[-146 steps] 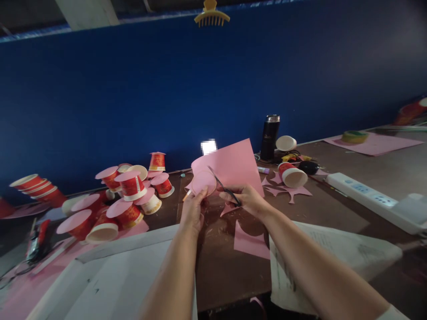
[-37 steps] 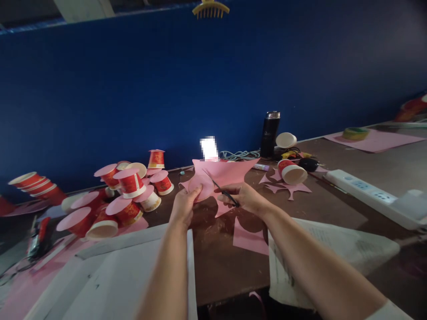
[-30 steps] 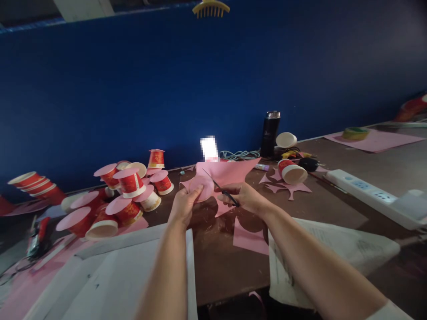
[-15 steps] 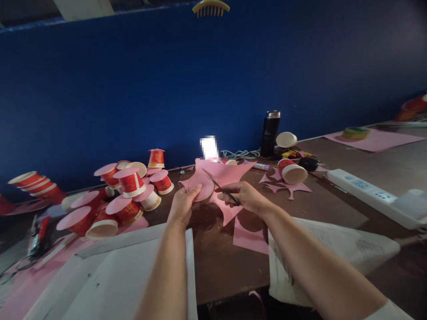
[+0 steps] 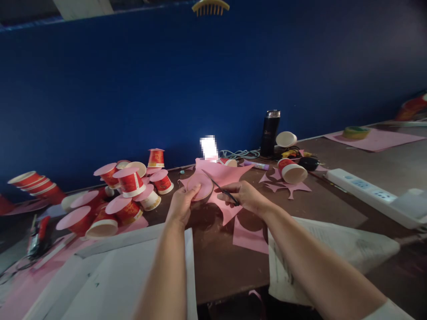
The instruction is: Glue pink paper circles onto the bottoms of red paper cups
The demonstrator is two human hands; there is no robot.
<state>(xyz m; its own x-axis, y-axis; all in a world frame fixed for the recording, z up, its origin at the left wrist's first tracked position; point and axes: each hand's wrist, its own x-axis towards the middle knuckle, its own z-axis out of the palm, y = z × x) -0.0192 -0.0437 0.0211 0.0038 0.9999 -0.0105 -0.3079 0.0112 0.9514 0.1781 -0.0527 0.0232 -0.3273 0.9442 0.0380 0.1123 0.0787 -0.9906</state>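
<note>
My left hand [image 5: 180,204] pinches a round pink paper piece [image 5: 199,186], its thumb lying on the face. Whether anything sits behind the round piece cannot be seen. In my right hand [image 5: 246,198] is a pair of dark scissors [image 5: 230,194], the fingers wrapped through the handles. Their blades point up and left, close beside the disc's right edge. A larger pink paper sheet [image 5: 224,172] with curved cut-out edges spreads around and behind the disc. Below my right hand a pink scrap [image 5: 248,239] with a rounded notch lies on the brown table [image 5: 230,278].
Several red paper cups [image 5: 128,183] with pink discs stand piled at left. Pink scraps [image 5: 293,189] and a tipped cup [image 5: 292,171] lie at right, near a black flask [image 5: 270,133] and a white power strip [image 5: 362,191]. White paper [image 5: 116,271] covers the left front.
The round pink piece has shifted very slightly left in my left hand's hold. The scissors and my right hand have hardly moved.
</note>
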